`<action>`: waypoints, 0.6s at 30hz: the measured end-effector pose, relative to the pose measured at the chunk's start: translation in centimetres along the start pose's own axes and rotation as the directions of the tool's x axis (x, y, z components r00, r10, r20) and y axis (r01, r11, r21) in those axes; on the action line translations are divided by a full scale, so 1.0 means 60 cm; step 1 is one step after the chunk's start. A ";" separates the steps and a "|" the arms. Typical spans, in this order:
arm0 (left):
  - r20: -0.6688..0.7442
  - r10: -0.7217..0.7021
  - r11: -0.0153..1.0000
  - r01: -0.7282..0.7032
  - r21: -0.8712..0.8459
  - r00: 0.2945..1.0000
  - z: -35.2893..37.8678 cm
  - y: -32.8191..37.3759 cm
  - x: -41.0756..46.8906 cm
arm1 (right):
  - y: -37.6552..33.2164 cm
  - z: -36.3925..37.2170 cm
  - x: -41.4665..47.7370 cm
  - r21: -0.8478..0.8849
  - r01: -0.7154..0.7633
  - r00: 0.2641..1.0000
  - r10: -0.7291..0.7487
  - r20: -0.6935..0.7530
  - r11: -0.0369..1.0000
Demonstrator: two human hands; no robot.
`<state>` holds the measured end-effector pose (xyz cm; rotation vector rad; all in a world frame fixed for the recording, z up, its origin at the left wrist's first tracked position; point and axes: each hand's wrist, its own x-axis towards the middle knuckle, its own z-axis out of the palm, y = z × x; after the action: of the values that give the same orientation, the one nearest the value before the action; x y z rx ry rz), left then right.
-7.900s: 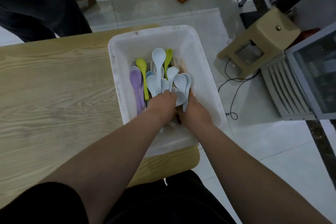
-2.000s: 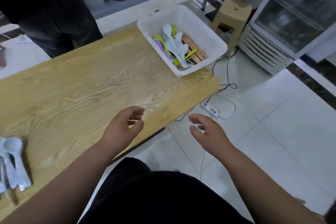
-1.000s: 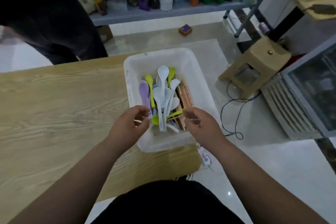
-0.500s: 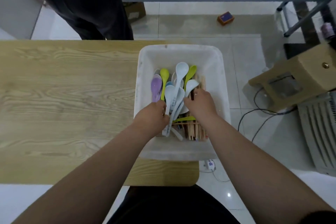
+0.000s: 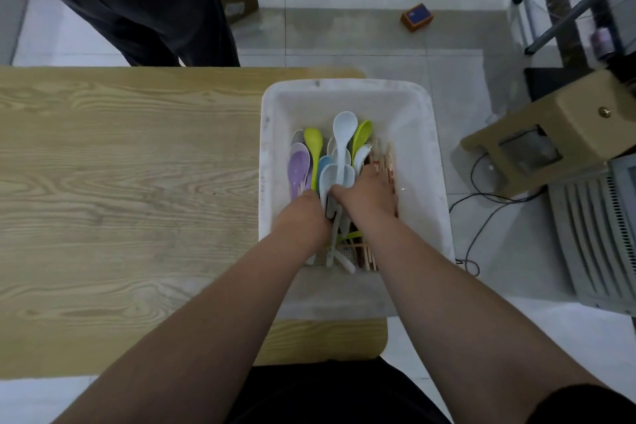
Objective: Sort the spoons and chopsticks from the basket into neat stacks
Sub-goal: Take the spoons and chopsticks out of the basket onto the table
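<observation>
Wooden surface (image 5: pixel 120 182), white basket (image 5: pixel 344 83) at its right end, both hands inside it: the sorting looks far from finished.
Spoons (image 5: pixel 344 134) in white, green, purple and blue lie in the basket with their bowls pointing away, the chopsticks (image 5: pixel 387 157) bundled beside and under them on the right. The left hand (image 5: pixel 306 217) is sunk among the spoon handles, its fingers hidden, so I cannot tell what they hold. The right hand (image 5: pixel 370 196) lies over the chopsticks, thumb against the white spoons, its fingers likewise too hidden to judge. No sorted stack shows in this view; most of both kinds seems left to lift out.
</observation>
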<state>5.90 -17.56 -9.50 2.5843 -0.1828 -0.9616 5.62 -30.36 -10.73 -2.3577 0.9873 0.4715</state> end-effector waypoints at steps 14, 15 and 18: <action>0.010 -0.128 0.717 0.099 -0.690 0.992 -0.028 -0.012 -0.041 | 0.042 -0.027 -0.024 0.223 0.102 0.994 -0.107 0.010 0.969; 0.025 -0.139 0.650 0.111 -0.752 0.990 -0.029 -0.006 -0.044 | 0.047 -0.032 -0.030 0.264 0.121 0.992 -0.122 -0.012 0.957; 0.069 -0.167 0.520 0.148 -0.841 0.984 -0.034 0.007 -0.054 | 0.063 -0.052 -0.051 0.409 0.151 0.989 -0.141 -0.055 0.900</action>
<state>4.77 -16.53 -5.93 1.6851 0.4511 -0.7889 1.11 -32.76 -8.01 -2.0360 0.8178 0.1550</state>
